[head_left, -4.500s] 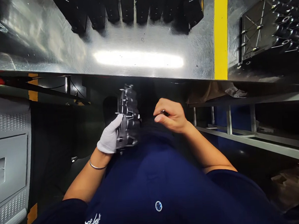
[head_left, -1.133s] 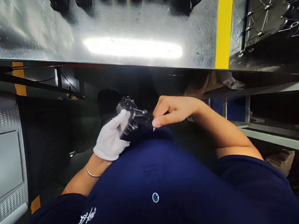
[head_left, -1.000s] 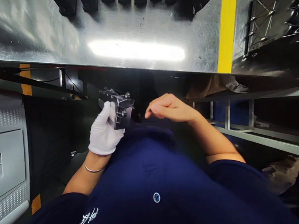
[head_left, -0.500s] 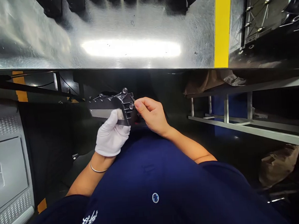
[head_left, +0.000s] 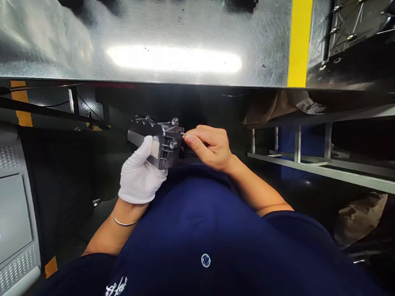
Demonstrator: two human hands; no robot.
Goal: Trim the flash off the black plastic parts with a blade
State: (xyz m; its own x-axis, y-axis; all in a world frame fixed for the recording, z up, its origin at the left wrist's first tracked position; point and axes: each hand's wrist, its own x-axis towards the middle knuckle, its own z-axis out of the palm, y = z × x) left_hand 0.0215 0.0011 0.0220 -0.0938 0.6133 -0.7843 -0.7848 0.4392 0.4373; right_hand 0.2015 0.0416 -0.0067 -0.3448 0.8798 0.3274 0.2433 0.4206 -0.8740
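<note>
In a white glove, my left hand (head_left: 141,175) is closed round a black moulded plastic part (head_left: 172,160). Its thumb presses on a flat silver strip (head_left: 135,138) along the part's face. Ribs and round bosses with ringed holes show on the part's right end and top. My bare right hand (head_left: 210,146) pinches a small thin piece between thumb and forefinger. The tip of that piece meets the part's right end; its kind is too small to make out. The part is held in the air, tilted, between my body and the metal table.
Ahead lies a shiny metal table (head_left: 195,37) with a yellow stripe (head_left: 300,36). Black ribbed mouldings (head_left: 350,29) rest at its right. A grey metal frame (head_left: 317,166) and a brown bag (head_left: 363,219) are at right. A grey perforated cabinet (head_left: 8,197) stands at left.
The black part has turned so that its right end faces me more, and has shifted slightly right. My right hand has moved slightly right, still pinching. The view has shifted a little.
</note>
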